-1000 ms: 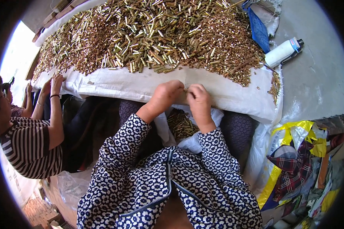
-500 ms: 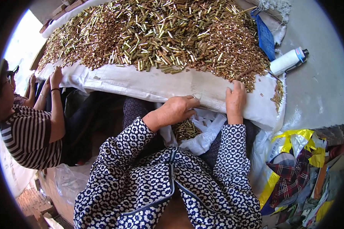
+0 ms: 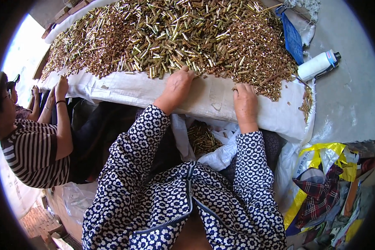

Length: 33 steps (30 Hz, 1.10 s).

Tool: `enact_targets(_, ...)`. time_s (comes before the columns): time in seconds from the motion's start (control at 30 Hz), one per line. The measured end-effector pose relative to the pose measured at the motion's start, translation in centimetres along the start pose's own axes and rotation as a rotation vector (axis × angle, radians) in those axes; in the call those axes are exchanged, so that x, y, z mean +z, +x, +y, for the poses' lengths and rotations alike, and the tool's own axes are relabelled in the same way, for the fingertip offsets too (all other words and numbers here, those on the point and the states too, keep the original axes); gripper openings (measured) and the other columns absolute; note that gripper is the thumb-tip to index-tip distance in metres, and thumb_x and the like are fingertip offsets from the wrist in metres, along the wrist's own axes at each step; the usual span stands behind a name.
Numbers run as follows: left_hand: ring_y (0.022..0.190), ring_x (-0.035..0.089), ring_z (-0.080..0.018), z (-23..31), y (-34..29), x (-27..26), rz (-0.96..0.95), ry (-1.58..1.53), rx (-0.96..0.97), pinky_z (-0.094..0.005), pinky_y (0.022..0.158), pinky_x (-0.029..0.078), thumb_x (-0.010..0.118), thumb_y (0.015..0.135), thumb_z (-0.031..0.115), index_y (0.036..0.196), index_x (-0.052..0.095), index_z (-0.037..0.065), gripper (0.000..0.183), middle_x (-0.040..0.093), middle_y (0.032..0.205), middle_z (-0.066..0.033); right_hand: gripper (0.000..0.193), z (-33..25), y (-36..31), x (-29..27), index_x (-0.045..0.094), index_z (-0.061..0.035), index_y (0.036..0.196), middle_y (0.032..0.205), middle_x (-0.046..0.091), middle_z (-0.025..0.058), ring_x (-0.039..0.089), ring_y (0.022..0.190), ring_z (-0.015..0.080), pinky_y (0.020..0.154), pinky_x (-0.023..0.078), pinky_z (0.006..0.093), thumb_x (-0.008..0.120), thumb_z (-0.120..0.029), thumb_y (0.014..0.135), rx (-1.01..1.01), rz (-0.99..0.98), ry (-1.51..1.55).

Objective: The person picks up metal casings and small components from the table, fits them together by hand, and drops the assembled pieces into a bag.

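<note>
A wide heap of slim brass-coloured metal tubes (image 3: 166,50) covers the middle of a white-sheeted table. At its near edge my left hand (image 3: 178,88) is closed, fingertips at the lowest tubes; what it pinches is hidden. My right hand (image 3: 245,104) rests on the sheet with its fingers curled together, beside a mound of small coppery metal pieces (image 3: 254,50). Something small shows at its fingertips, too small to name. Below the table edge, between my knees, an open white bag (image 3: 221,154) holds many metal tubes (image 3: 202,139).
A blue plastic scoop-like piece (image 3: 292,39) and a white bottle (image 3: 316,66) lie at the table's right end. On the left a person in a striped shirt (image 3: 35,146) works at the same table. Plastic bags and plaid cloth (image 3: 318,196) are piled at lower right.
My left hand has moved up and left from above the bag to the heap's near edge. My right hand has shifted slightly left and nearer to me, its fingers more curled.
</note>
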<state>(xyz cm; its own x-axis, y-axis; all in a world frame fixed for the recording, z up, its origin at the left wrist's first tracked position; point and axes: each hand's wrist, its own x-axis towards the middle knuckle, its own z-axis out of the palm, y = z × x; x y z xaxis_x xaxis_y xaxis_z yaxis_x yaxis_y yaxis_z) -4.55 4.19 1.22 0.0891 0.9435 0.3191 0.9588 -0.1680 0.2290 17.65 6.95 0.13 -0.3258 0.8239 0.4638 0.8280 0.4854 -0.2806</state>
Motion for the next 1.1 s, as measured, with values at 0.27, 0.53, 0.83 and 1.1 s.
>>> enact_targets(0.27,0.071,0.059,-0.0233,-0.9,0.6,-1.4,0.235,-0.399,-0.095,-0.0307,0.063,0.047,0.059,0.078,0.004,0.088,0.060,0.003,0.011,0.059,0.080,-0.0105,0.010,-0.6,-0.8,0.3,0.058,-0.0055,0.083,0.085,0.058,0.0106,0.055,0.081,0.0268,0.072,0.047,0.0347,0.057,-0.002,0.073,-0.066,0.122,0.113)
enact_targets(0.53,0.073,0.058,-0.0270,-1.7,-0.1,-1.4,-0.054,0.014,-0.057,-0.0356,0.063,0.047,0.055,0.078,0.010,0.085,0.059,0.005,0.009,0.056,0.084,-0.0101,0.013,-1.7,-1.1,0.3,0.060,-0.0082,0.083,0.084,0.058,0.0072,0.056,0.081,0.0253,0.071,0.047,0.0338,0.057,-0.001,0.072,-0.090,0.059,0.125)
enact_targets(0.83,0.076,0.058,-0.0237,-0.4,-1.8,-1.9,-0.017,-0.309,-0.052,-0.0329,0.066,0.046,0.058,0.075,0.005,0.088,0.057,0.002,0.013,0.058,0.084,-0.0101,0.014,-3.2,-1.5,0.5,0.061,-0.0061,0.082,0.085,0.059,0.0071,0.057,0.079,0.0243,0.069,0.047,0.0312,0.056,0.001,0.071,-0.102,0.079,0.252)
enact_targets(1.1,0.064,0.058,-0.0122,0.2,-4.7,-1.7,-0.102,-0.892,-0.227,-0.0252,0.055,0.044,0.059,0.080,0.007,0.091,0.057,0.002,0.012,0.058,0.076,-0.0040,0.013,-5.9,-2.0,0.4,0.060,-0.0032,0.086,0.082,0.057,0.0042,0.055,0.070,0.0105,0.063,0.044,0.0215,0.057,0.002,0.074,0.101,-0.097,1.004)
